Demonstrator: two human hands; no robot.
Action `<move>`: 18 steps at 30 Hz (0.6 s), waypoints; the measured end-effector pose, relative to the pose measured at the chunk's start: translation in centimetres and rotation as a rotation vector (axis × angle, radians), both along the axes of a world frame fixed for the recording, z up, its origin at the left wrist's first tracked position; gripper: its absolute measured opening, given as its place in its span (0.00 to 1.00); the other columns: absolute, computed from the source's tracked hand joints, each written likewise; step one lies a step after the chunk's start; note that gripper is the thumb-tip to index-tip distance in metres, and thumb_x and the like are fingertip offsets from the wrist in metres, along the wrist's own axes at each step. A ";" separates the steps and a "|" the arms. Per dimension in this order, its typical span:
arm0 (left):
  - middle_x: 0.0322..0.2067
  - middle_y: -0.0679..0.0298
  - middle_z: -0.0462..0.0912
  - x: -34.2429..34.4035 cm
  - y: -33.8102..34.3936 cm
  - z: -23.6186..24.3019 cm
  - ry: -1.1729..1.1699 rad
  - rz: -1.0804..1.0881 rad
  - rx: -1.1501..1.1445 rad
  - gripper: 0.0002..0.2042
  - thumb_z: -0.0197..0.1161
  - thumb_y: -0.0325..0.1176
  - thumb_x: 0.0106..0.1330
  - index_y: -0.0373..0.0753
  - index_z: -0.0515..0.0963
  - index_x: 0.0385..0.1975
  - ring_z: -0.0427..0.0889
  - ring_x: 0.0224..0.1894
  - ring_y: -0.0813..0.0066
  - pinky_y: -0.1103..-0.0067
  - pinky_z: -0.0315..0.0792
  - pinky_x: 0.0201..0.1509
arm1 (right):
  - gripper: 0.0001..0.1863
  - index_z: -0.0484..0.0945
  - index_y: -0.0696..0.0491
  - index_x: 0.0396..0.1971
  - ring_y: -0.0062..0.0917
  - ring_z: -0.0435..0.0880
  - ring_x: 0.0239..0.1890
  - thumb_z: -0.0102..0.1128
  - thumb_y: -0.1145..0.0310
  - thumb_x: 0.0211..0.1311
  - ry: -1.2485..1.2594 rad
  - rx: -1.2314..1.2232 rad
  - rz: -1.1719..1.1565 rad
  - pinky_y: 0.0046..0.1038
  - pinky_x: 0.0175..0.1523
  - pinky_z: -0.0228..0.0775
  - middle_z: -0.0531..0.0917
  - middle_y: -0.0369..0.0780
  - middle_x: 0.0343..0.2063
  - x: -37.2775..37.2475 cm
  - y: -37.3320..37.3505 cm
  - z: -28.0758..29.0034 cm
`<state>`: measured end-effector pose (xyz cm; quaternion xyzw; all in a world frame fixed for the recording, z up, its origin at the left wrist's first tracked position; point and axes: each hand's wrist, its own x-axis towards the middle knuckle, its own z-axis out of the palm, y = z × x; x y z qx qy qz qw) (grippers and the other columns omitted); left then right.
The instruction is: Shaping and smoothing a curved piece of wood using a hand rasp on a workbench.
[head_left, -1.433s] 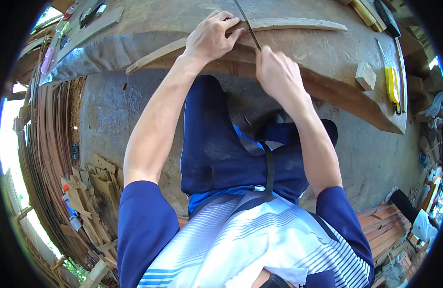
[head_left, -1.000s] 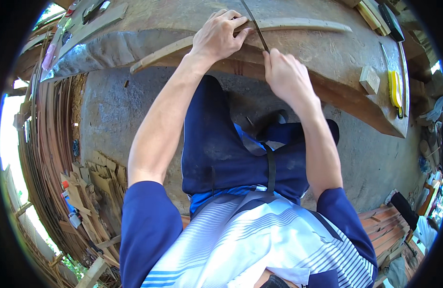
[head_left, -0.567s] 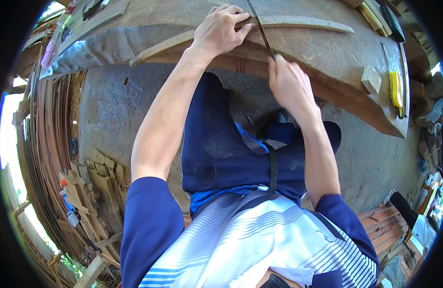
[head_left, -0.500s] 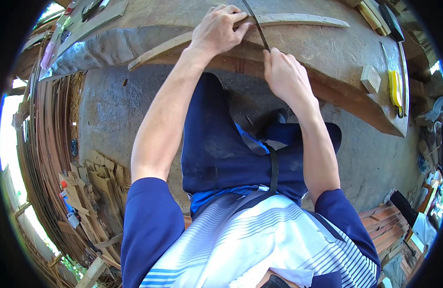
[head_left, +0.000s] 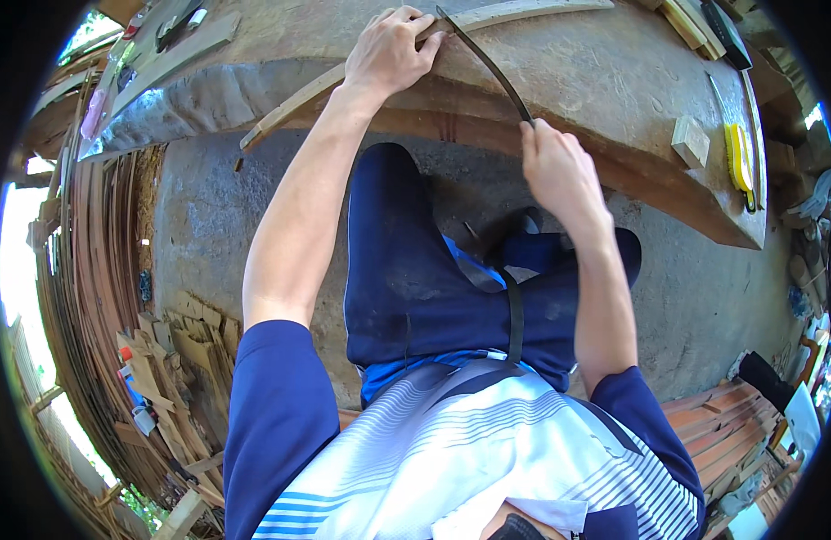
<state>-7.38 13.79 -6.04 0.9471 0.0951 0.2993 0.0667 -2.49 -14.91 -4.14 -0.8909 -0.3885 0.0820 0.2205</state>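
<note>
A long, narrow wooden strip lies across the thick wooden workbench top, its near left end jutting past the front edge. My left hand is closed over the strip's middle, thumb and fingers pressing around it. In my right hand, the fingers wrap the near end of a long, thin, dark blade-like tool; its handle is hidden in my grip. The tool slants up and left, its far tip meeting the strip beside my left thumb. Whether it is a file or a saw I cannot tell.
At the bench's right end are a small wooden block and a yellow-handled tool. Wooden pieces lie at the far right; a flat board is at the far left. Scrap wood heaps on the floor at left.
My right hand has drawn back toward me and right with the dark tool, which now slants more. My left hand and the strip appear shifted slightly left.
</note>
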 end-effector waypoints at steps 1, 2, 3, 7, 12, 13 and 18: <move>0.52 0.58 0.87 -0.2 0.2 -0.2 -0.007 0.011 -0.005 0.16 0.66 0.41 0.71 0.38 0.87 0.51 0.84 0.56 0.54 0.64 0.77 0.62 | 0.21 0.78 0.59 0.34 0.56 0.87 0.34 0.45 0.59 0.82 0.017 -0.023 0.074 0.53 0.42 0.80 0.85 0.59 0.28 0.5 -0.2 1.0; 0.52 0.58 0.87 -0.4 0.5 -0.4 -0.015 0.023 -0.010 0.16 0.66 0.41 0.71 0.38 0.87 0.51 0.84 0.56 0.54 0.65 0.77 0.63 | 0.21 0.78 0.59 0.34 0.55 0.87 0.34 0.45 0.59 0.82 0.034 -0.047 0.149 0.53 0.41 0.80 0.85 0.58 0.27 0.7 -0.3 1.8; 0.52 0.58 0.87 -0.5 0.5 -0.4 -0.016 0.021 -0.007 0.16 0.66 0.41 0.71 0.38 0.87 0.51 0.84 0.56 0.54 0.65 0.77 0.63 | 0.21 0.78 0.59 0.34 0.55 0.87 0.33 0.46 0.59 0.82 0.016 -0.066 0.172 0.53 0.41 0.80 0.85 0.57 0.26 0.3 -0.3 2.4; 0.52 0.60 0.87 -0.6 -0.2 -0.2 0.007 -0.003 -0.014 0.16 0.66 0.42 0.70 0.40 0.88 0.51 0.84 0.57 0.57 0.64 0.76 0.65 | 0.21 0.79 0.60 0.33 0.55 0.88 0.33 0.46 0.60 0.81 -0.038 0.006 0.142 0.51 0.41 0.82 0.86 0.57 0.26 -0.5 2.9 0.8; 0.50 0.61 0.88 -0.6 -0.4 -0.3 -0.008 -0.064 0.003 0.16 0.67 0.42 0.69 0.41 0.88 0.50 0.84 0.56 0.57 0.64 0.76 0.64 | 0.21 0.80 0.58 0.33 0.54 0.89 0.33 0.46 0.60 0.81 -0.067 0.065 0.086 0.50 0.42 0.83 0.87 0.56 0.29 -0.4 6.6 0.0; 0.49 0.61 0.88 -0.9 -0.4 0.0 -0.013 -0.052 0.057 0.15 0.67 0.42 0.69 0.41 0.88 0.49 0.84 0.55 0.57 0.64 0.76 0.62 | 0.20 0.80 0.58 0.33 0.53 0.89 0.32 0.46 0.60 0.81 -0.082 0.071 0.068 0.49 0.41 0.83 0.87 0.55 0.28 -0.7 6.2 0.0; 0.46 0.58 0.88 -1.7 -1.1 0.6 -0.011 -0.053 0.046 0.13 0.67 0.40 0.69 0.39 0.88 0.46 0.84 0.53 0.56 0.65 0.77 0.61 | 0.16 0.75 0.56 0.34 0.52 0.87 0.25 0.50 0.60 0.80 -0.031 -0.024 -0.009 0.49 0.32 0.81 0.84 0.54 0.20 -5.3 -0.3 -1.1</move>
